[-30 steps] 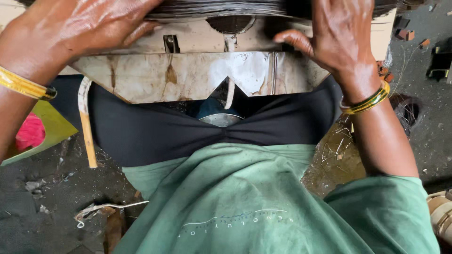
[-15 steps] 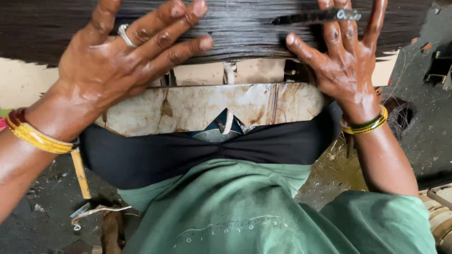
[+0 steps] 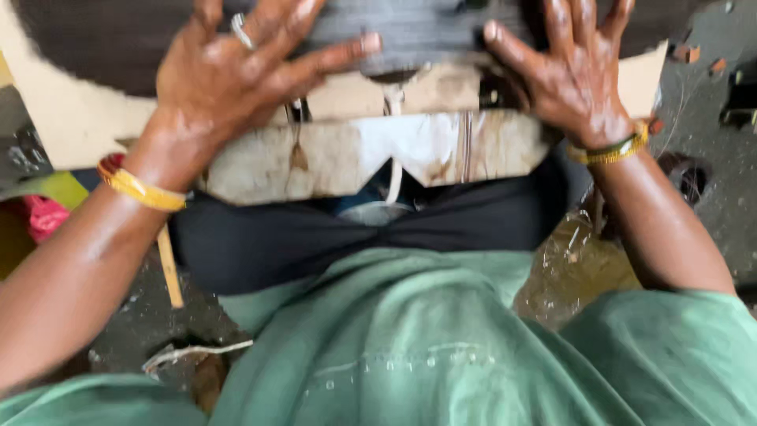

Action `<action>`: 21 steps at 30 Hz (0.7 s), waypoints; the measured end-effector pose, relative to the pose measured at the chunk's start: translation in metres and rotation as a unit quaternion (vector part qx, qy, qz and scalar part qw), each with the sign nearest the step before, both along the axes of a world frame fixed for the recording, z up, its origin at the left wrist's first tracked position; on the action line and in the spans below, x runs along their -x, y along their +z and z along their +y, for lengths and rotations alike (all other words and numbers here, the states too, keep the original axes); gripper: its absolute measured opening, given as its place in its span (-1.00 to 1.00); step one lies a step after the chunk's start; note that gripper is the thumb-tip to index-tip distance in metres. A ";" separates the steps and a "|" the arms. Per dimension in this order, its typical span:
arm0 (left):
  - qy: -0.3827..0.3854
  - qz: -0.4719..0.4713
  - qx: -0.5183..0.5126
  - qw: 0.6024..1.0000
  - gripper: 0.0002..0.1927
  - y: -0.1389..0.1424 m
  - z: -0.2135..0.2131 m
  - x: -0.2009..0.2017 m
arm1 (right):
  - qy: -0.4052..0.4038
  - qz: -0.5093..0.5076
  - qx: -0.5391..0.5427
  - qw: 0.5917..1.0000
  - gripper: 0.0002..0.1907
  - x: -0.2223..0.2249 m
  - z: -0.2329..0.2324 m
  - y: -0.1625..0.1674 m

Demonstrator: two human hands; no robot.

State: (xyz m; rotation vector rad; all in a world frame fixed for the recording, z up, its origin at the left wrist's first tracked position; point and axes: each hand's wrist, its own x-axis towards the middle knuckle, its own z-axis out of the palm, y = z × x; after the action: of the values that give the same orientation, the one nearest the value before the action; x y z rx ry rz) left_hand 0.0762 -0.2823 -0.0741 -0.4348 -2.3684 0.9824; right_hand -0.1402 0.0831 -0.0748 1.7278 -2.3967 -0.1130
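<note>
Both hands lay flat with fingers spread wide, gripping nothing. My left hand point(image 3: 225, 75) and right hand point(image 3: 579, 75) pressed on the dark sheet point(image 3: 418, 31) above the stained board point(image 3: 355, 154).

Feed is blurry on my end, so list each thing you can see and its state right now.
left hand: open, fingers spread, flat on the dark fibre bundle
right hand: open, fingers spread, on the same bundle
dark fibre bundle: stretched flat across the top, pressed under both hands
worn board: lies under the bundle, stained
black cloth: spread over the lap
wooden stick: lying below the left wrist
</note>
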 end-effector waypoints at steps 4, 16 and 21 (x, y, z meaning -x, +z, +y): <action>-0.093 -0.040 -0.256 0.961 -0.25 -0.003 0.042 -0.035 | 0.036 0.099 0.066 0.992 -0.33 -0.051 0.000 0.017; 0.012 -0.202 -0.519 0.830 -0.49 -0.012 0.109 -0.050 | -0.017 -0.176 0.102 0.979 -0.42 -0.104 0.019 0.011; -0.016 -0.146 -0.407 0.901 -0.81 0.030 0.142 -0.061 | -0.017 -0.183 0.137 0.974 -0.74 -0.106 0.048 0.027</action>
State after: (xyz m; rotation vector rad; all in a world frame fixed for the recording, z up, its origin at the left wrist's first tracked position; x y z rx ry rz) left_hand 0.1372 -0.1403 -0.0442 -0.2925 -2.7512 -0.1607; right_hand -0.0343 0.1312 -0.0476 1.6962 -2.5339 0.5514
